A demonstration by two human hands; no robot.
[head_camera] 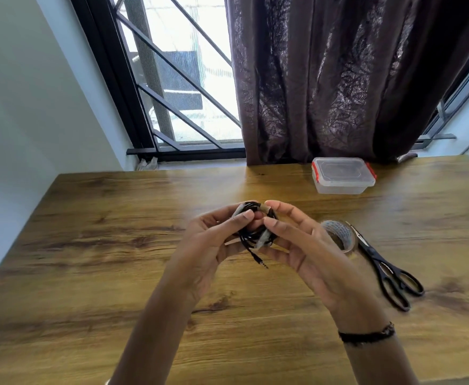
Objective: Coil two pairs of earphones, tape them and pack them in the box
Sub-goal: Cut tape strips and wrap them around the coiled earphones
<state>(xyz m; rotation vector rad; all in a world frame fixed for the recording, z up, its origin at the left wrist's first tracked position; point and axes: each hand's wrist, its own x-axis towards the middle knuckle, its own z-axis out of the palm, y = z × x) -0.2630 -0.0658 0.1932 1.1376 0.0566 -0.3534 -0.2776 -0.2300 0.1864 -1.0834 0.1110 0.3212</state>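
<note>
Left hand (pixel 213 240): raised above the table, fingers curled around the left side of a coil of black earphones (pixel 256 226), thumb pressing on top of the cable.
Right hand (pixel 297 240): opposite it, thumb and forefinger pinching the right side of the same coil, where a strip of tape is wrapped on.
Wrist: a dark band sits on the right wrist.
Earphones: a small tight bundle held between both hands, with pale tape visible at more than one spot; the plug (pixel 261 262) dangles free below.
Step in hand: it looks like pressing the tape down. To do it well, keep the loops squeezed together, smooth the tape all the way round until its end sticks to itself, and tuck the hanging plug in.
Second pair: not visible.
Table (pixel 89 245): wooden, beneath the hands.
Tape roll (pixel 336 232): just right of the right hand, partly hidden by it.
Scissors (pixel 388 270): black, touching the roll.
Box (pixel 343 175): clear plastic with red clips, lid on, farther back right, well apart from the hands.
Behind: window and dark curtain.
</note>
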